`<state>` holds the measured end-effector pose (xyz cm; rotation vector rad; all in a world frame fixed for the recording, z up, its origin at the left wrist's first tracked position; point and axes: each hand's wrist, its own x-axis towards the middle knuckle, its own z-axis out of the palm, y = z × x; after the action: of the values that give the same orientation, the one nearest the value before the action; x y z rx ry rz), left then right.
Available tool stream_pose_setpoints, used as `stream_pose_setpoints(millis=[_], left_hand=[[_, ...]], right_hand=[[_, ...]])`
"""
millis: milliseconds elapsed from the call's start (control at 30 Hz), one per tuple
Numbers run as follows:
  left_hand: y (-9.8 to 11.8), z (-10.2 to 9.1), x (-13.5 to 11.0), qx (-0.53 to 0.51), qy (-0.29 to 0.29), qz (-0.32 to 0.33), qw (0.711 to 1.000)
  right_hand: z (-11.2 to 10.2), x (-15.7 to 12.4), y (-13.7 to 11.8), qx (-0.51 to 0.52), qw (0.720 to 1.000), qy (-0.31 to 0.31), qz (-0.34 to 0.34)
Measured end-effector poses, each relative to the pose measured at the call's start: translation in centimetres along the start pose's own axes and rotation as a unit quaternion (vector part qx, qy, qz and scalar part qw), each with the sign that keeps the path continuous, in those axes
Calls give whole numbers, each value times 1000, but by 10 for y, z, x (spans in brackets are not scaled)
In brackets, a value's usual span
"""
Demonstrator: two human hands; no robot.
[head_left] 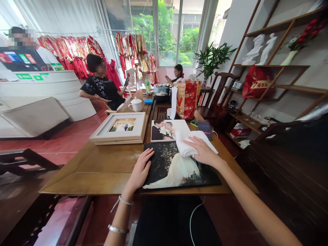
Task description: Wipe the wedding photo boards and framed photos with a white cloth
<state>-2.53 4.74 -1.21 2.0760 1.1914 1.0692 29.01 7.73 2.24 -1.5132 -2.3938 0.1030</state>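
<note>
A large dark photo print point(179, 171) of a figure in a white gown lies flat at the near edge of the wooden table point(102, 167). My left hand point(141, 169) rests on its left edge, fingers stretched out flat, holding it down. My right hand point(203, 150) presses a folded white cloth point(187, 143) onto the print's upper right part, fingers laid over the cloth. Just behind the print lies a second photo point(166, 130) of a couple.
White picture frames point(120, 128) are stacked at the left of the table. A phone point(205, 128), a red bag point(188, 97), a white teapot point(135, 104) and a pot point(161, 96) stand farther back. Two people sit at the far end. Shelves point(269, 68) line the right wall.
</note>
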Motion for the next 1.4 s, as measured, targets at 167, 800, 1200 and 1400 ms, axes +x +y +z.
stream_pose_setpoints(millis=[167,800,1200,1400], left_hand=[[0,0,0,4,-1,-4,1000],[-1,-1,0,4,-4,1,1000],[0,2,0,4,5,0,1000],[0,1,0,3,3,-7,1000]], right_hand=[[-2,-71,-39,-13,1000,-9,14],[-7,19,-48,-3,995,-69,64],[4,-107,-137,-17,997,-76,0],[0,-88,-126,7,996,-88,7]])
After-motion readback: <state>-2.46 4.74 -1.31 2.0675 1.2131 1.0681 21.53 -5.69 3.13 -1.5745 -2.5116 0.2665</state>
